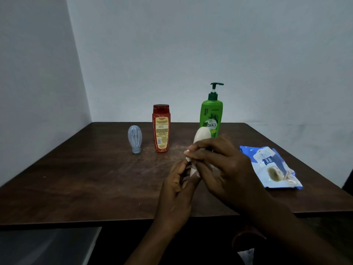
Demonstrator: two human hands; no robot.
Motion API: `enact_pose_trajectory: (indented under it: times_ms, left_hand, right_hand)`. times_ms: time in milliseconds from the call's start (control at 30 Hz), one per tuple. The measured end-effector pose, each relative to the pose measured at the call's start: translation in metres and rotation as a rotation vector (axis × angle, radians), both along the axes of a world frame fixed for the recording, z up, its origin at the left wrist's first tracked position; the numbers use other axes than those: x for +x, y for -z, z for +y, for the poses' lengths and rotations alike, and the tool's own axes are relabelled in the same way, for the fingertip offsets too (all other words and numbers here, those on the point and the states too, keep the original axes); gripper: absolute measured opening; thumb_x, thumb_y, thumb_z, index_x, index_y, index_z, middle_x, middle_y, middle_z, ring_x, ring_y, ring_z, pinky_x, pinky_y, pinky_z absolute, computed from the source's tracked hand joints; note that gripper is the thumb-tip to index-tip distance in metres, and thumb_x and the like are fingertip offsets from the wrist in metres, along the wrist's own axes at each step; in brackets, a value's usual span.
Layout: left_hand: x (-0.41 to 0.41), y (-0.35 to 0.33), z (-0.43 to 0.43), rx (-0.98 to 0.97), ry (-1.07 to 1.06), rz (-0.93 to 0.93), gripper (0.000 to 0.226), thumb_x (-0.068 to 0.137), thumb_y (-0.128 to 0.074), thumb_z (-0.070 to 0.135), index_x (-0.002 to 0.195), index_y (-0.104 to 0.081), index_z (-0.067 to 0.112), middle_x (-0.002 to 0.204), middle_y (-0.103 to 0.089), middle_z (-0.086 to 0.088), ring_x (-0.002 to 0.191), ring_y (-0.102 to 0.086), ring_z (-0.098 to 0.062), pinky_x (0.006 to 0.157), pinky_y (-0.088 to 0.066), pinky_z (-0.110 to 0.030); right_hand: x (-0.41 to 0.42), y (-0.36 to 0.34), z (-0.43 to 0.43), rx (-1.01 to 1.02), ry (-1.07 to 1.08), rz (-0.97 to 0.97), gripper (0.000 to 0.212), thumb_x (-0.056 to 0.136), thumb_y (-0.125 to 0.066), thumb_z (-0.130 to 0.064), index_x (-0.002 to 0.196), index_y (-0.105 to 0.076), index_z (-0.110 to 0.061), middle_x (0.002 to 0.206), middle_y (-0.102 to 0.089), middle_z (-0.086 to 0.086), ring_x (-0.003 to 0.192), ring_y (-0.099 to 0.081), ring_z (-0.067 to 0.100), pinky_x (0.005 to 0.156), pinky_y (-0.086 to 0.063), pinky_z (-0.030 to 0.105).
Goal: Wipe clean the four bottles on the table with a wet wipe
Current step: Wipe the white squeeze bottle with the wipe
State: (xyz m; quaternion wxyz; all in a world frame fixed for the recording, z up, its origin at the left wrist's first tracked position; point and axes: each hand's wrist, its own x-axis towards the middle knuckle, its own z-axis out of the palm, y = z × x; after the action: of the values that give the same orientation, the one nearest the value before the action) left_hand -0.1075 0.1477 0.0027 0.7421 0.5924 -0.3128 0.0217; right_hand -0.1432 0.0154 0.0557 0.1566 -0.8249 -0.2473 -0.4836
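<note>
Left hand (176, 190) holds cream bottle (202, 135); right hand (221, 165), wipe (193, 171).

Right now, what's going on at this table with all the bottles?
A person is cleaning a white bottle. The left hand holds it tilted above the table, and the right hand presses a wipe against it. A green pump bottle, a red bottle and a small clear bottle stand further back, with no hand on them. A pack of wipes lies on the right of the table.
</note>
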Motion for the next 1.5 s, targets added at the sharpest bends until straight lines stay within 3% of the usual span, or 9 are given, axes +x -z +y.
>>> enact_pose_trajectory:
  times_ms: [67,200,267,533,733,867,1033,1300,1500]
  left_hand:
    - [0.000,-0.002,0.001,0.016,-0.031,-0.014,0.037,0.093,-0.061,0.026,0.112,-0.066,0.057,0.122,-0.068,0.021,0.118,-0.062,0.000,0.090,-0.050,-0.016]
    - [0.002,0.000,0.000,-0.005,-0.073,-0.049,0.039,0.093,-0.063,0.032,0.131,-0.060,0.035,0.132,-0.064,0.009,0.124,-0.059,-0.007,0.097,-0.051,-0.025]
    - [0.001,-0.001,0.000,-0.004,-0.082,-0.061,0.039,0.097,-0.062,0.025,0.135,-0.058,0.028,0.134,-0.062,0.009,0.124,-0.059,-0.004,0.093,-0.050,-0.019]
    - [-0.001,0.002,0.004,0.068,-0.170,-0.079,0.043,0.096,-0.060,0.023,0.138,-0.056,0.028,0.134,-0.056,0.010,0.118,-0.056,0.006,0.085,-0.048,-0.008]
    - [-0.002,0.006,0.004,0.060,-0.212,-0.088,0.041,0.096,-0.061,0.021,0.136,-0.057,0.031,0.133,-0.056,0.009,0.119,-0.057,0.004,0.086,-0.047,-0.008]
    - [-0.004,0.005,0.005,0.031,-0.235,-0.108,0.041,0.094,-0.062,0.017,0.132,-0.058,0.033,0.129,-0.057,0.012,0.118,-0.057,0.007,0.086,-0.047,-0.007]
    - [-0.004,0.004,0.006,0.019,-0.256,-0.139,0.040,0.092,-0.063,0.016,0.128,-0.059,0.034,0.126,-0.059,0.011,0.117,-0.057,0.006,0.087,-0.046,-0.007]
    - [-0.004,0.002,0.006,-0.003,-0.248,-0.144,0.041,0.091,-0.064,0.009,0.129,-0.061,0.026,0.126,-0.060,0.006,0.117,-0.059,0.003,0.088,-0.047,-0.008]
    - [-0.005,0.000,0.005,-0.033,-0.185,0.006,0.040,0.088,-0.067,0.023,0.126,-0.061,0.032,0.127,-0.067,0.012,0.118,-0.062,-0.002,0.090,-0.051,-0.016]
  right_hand:
    - [0.001,-0.008,0.000,-0.018,0.011,-0.013,0.021,0.085,-0.074,-0.001,0.106,-0.076,-0.005,0.108,-0.068,0.008,0.100,-0.061,0.024,0.089,-0.050,0.030]
    - [0.006,-0.018,0.000,-0.019,0.055,-0.036,0.021,0.086,-0.073,-0.003,0.107,-0.076,-0.006,0.107,-0.068,0.009,0.101,-0.062,0.026,0.086,-0.051,0.036]
    - [0.007,-0.024,-0.001,-0.005,0.089,-0.052,0.022,0.085,-0.074,-0.004,0.107,-0.076,-0.007,0.106,-0.069,0.007,0.099,-0.062,0.024,0.085,-0.051,0.035]
    - [0.010,-0.041,0.000,0.095,0.181,0.016,0.016,0.088,-0.067,-0.017,0.100,-0.076,-0.012,0.098,-0.070,0.001,0.091,-0.060,0.014,0.079,-0.049,0.027]
    - [0.007,-0.051,-0.001,0.467,0.110,0.230,0.012,0.087,-0.073,-0.016,0.089,-0.080,-0.024,0.081,-0.073,-0.020,0.077,-0.066,-0.001,0.067,-0.046,0.006]
    - [0.007,-0.054,-0.006,0.782,-0.052,0.439,0.013,0.088,-0.071,-0.013,0.086,-0.081,-0.021,0.084,-0.078,-0.011,0.086,-0.073,0.009,0.081,-0.057,0.023]
    - [0.006,-0.048,-0.010,1.121,-0.229,0.654,0.015,0.092,-0.062,-0.003,0.094,-0.077,-0.004,0.094,-0.077,0.015,0.089,-0.073,0.030,0.075,-0.062,0.039]
    - [0.005,-0.031,-0.012,1.284,-0.356,0.792,0.020,0.097,-0.053,-0.004,0.094,-0.073,-0.003,0.082,-0.075,0.012,0.069,-0.072,0.017,0.058,-0.058,0.025]
    - [0.003,-0.001,-0.007,1.362,-0.371,0.821,0.026,0.082,-0.068,-0.010,0.106,-0.073,-0.001,0.100,-0.077,0.015,0.084,-0.074,0.020,0.070,-0.062,0.029]
